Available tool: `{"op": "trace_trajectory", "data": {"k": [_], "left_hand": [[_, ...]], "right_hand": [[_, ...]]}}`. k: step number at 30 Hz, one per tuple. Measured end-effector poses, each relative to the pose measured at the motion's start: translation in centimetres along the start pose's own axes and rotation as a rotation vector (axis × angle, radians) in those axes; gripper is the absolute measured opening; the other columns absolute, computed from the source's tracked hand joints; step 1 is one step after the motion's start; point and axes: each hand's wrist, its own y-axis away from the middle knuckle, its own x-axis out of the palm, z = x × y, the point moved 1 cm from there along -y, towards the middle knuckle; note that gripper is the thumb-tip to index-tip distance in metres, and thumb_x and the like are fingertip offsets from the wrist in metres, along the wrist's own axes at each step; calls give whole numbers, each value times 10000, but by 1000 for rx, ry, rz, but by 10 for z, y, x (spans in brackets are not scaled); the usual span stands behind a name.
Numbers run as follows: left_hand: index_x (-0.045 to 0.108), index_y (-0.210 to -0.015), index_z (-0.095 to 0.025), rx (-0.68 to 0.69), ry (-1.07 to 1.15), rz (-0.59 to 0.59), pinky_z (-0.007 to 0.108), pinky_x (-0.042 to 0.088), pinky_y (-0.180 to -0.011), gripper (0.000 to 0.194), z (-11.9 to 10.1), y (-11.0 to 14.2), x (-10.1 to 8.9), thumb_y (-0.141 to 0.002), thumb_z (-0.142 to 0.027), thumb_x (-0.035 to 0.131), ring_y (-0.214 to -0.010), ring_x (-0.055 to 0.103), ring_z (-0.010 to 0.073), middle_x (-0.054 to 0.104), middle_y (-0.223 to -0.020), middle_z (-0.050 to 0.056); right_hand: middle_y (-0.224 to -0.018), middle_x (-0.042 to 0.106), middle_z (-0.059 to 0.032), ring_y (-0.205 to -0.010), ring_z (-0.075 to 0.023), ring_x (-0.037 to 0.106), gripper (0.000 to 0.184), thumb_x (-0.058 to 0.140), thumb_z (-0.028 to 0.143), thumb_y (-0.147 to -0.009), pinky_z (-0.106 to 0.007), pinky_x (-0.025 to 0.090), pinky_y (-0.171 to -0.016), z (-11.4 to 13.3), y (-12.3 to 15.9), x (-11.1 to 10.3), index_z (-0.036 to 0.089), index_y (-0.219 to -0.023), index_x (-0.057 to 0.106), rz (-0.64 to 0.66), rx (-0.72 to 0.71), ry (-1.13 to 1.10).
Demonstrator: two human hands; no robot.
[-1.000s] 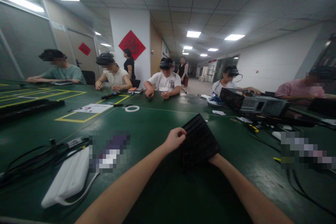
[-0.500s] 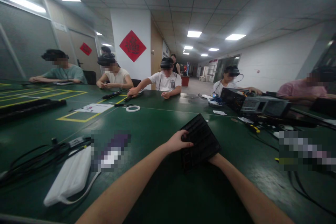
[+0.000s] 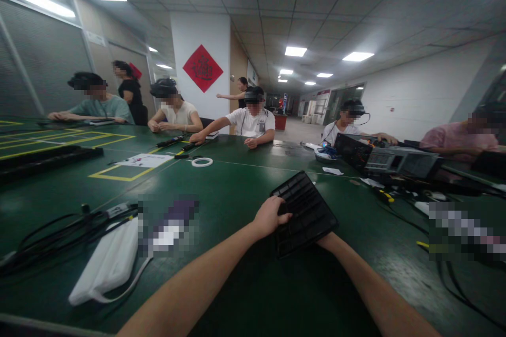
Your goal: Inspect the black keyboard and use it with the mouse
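the left hand point(image 3: 269, 217) curls at the edge of the black slotted tray point(image 3: 310, 210). the right hand point(image 3: 326, 240) is mostly behind it. can't tell if either grips.

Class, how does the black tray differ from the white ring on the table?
The black tray is four-sided and ridged; the white ring is round with an open middle. The tray is tilted, left hand on it, right hand beneath; the ring lies flat, untouched. The tray is near, the ring farther off.
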Motion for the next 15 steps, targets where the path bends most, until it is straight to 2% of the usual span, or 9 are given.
{"op": "trace_trajectory", "data": {"k": [3, 6, 8, 11, 15], "left_hand": [[598, -973, -157, -84, 75, -130, 334, 421, -838, 316, 7, -5, -11, -737, -366, 620, -941, 551, 251, 600, -986, 112], [606, -969, -162, -250, 32, -230, 297, 426, -804, 291, 19, -18, -45, -762, -365, 596, -923, 571, 233, 621, -986, 107], [614, -968, -154, -386, -106, -241, 263, 427, -761, 286, 31, -26, -79, -792, -373, 558, -900, 588, 216, 639, -978, 106], [633, -896, -130, -532, -256, -230, 264, 420, -706, 308, 58, -27, -143, -822, -398, 500, -850, 609, 227, 661, -905, 121], [621, -761, -73, -748, -448, -222, 301, 420, -693, 405, 100, 2, -225, -822, -440, 463, -851, 615, 289, 661, -859, 180]], "right_hand": [[-1204, 569, -69, -1124, -247, 492, 487, 546, 337, -736, -457, 353, -1010, 13, 2, -8, 225, -1207, 494, 1, -57, 240], [-1215, 548, -86, -1144, -243, 467, 698, 573, 241, -695, -449, 330, -1020, 22, 5, -16, 173, -1343, 322, -34, 4, 510], [-1274, 499, -97, -1204, -243, 410, 710, 569, 264, -705, -433, 297, -1047, 26, 6, -20, 159, -1356, 306, -78, 52, 606], [-1340, 436, -106, -1273, -274, 314, 691, 562, 379, -723, -448, 257, -1067, 30, 6, -20, 161, -1343, 348, -103, 90, 710], [-1369, 407, -105, -1288, -288, 282, 663, 423, 529, -793, -478, 256, -1053, 35, 5, -19, 165, -1343, 356, -119, 146, 759]]}}
